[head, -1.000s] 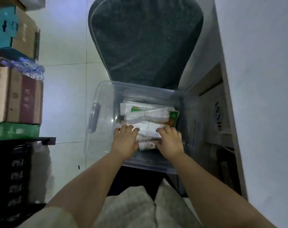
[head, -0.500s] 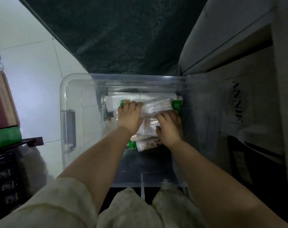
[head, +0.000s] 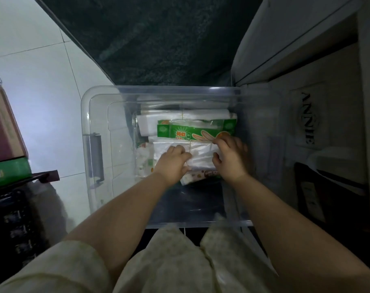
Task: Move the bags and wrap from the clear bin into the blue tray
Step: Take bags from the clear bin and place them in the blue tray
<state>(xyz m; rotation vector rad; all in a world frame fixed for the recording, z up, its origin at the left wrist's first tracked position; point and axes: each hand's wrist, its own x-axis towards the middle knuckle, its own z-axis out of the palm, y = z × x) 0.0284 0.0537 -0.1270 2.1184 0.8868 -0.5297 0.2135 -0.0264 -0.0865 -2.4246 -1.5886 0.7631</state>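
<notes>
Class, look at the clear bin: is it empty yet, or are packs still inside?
Not empty. The bin holds several packs, including a green box and a white pack under both hands.

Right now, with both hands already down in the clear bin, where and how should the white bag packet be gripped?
Grip the white bag packet by its two short ends, coming from above, left hand on the left end and right hand on the right. It lies flat on top of the pile in the clear bin, long side across, and looks soft, so one central pinch would probably let it sag.
</notes>
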